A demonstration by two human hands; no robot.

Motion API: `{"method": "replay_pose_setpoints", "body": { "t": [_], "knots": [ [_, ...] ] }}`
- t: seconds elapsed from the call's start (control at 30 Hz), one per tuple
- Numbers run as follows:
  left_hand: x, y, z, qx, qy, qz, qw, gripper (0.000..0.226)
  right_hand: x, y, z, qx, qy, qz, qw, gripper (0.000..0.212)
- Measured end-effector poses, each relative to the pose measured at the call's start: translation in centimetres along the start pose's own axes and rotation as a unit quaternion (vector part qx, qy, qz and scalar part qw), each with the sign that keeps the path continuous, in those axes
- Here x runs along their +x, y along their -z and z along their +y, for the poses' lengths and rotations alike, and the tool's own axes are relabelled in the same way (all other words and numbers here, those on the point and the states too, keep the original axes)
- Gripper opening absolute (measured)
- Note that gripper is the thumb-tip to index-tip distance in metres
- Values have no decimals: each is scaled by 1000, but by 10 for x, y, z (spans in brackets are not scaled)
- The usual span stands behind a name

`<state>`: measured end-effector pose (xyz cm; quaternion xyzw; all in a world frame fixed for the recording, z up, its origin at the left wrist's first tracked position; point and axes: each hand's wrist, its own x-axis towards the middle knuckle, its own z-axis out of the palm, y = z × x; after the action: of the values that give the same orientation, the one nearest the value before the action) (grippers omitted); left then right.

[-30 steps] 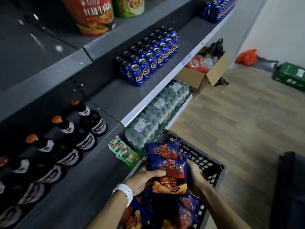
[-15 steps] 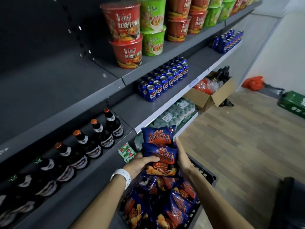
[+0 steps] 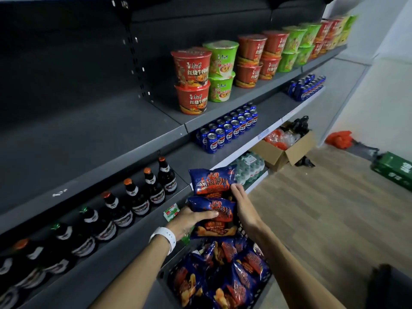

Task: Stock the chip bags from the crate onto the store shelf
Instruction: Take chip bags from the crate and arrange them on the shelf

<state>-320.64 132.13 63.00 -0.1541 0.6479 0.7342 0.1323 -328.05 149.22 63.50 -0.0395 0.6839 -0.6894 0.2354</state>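
Currently two blue foil chip bags (image 3: 213, 200) held stacked above black plastic crate (image 3: 264, 284), clamped between both hands for single-trip carry: left hand (image 3: 189, 220) curled around lower bag, right hand (image 3: 242, 202) pressed flat against side. Bare dark-grey metal shelf (image 3: 73, 139) judged destination.

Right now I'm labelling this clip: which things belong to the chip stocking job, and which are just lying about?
Job: chip bags held by left hand and right hand; crate; bare shelf.
Lying about: noodle cups, cola cans, bottles, cardboard box.
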Motion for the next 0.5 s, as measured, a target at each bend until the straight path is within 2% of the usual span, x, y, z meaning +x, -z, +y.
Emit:
{"method": "replay_pose_setpoints", "body": {
  "t": [0.17,0.33,0.5],
  "knots": [
    [-36,24,23,-3,-35,31,999,54,-7,-34,-19,8,-7,-16,1000,41],
    [-87,80,46,6,-70,77,995,63,-18,-110,-43,14,14,-48,999,52],
    [-165,142,61,-21,-100,127,987,48,-43,-205,-69,-3,31,-80,996,45]
  ]
}}
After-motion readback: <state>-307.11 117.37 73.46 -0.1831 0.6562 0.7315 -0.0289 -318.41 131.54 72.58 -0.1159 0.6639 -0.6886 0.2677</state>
